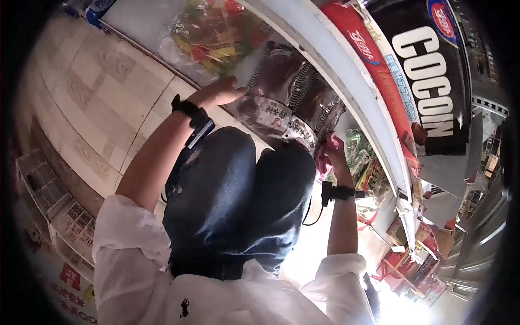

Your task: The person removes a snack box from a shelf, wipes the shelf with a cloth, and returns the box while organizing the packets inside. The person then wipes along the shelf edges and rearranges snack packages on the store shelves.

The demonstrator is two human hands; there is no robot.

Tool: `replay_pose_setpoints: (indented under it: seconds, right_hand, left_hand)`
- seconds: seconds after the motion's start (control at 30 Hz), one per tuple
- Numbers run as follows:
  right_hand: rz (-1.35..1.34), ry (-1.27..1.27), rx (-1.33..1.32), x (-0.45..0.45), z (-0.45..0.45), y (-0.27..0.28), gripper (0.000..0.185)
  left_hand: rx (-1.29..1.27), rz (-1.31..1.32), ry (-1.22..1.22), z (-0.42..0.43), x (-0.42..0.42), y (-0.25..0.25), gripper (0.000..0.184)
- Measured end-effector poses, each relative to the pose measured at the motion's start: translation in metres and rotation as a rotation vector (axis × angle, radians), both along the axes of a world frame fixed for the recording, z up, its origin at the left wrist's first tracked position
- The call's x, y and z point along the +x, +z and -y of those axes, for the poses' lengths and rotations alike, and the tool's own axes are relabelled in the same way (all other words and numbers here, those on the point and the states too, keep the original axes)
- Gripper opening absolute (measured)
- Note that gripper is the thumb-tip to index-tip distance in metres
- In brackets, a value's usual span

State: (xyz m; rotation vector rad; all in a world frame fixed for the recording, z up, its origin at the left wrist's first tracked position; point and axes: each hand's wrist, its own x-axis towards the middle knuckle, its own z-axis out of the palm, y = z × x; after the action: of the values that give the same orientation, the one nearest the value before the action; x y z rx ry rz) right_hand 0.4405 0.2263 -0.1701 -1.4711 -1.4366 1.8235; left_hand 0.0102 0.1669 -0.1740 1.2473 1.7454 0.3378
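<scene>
My left hand (221, 92) reaches to one side of the dark packets (279, 73), its fingers extended and unclenched; my right hand (332, 150) is at their other side, its fingers curled, though I cannot tell whether they grip anything; the packets, banded with pale labels (273, 112), lie on the low shelf (132, 21) before my knees (225, 154), between both hands; a clear bag of red and yellow goods (216, 32) lies beside them.
</scene>
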Motion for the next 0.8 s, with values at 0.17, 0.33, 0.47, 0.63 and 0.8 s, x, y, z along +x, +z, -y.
replay_pose_setpoints:
  seconds: [0.17,0.33,0.47,0.63,0.8]
  right_hand:
    - [-0.098,-0.087,-0.348,-0.027,0.004,0.035,0.046]
    - [0.194,-0.207,-0.185,-0.013,-0.009,0.008,0.043]
    - [0.02,-0.34,-0.108,-0.031,0.006,0.005,0.046]
    - [0.291,-0.233,0.008,-0.004,-0.006,-0.058,0.056]
    - [0.3,-0.321,0.045,-0.008,0.025,0.002,0.051]
  left_hand:
    - [-0.169,-0.136,-0.21,-0.033,0.009,0.004,0.064]
    - [0.098,0.014,-0.151,-0.035,0.004,-0.01,0.028]
    - [0.281,-0.101,-0.068,-0.021,-0.014,0.001,0.02]
    - [0.4,-0.421,-0.307,-0.014,-0.032,-0.097,0.028]
    - [0.265,0.11,-0.039,-0.001,-0.035,-0.026,0.051]
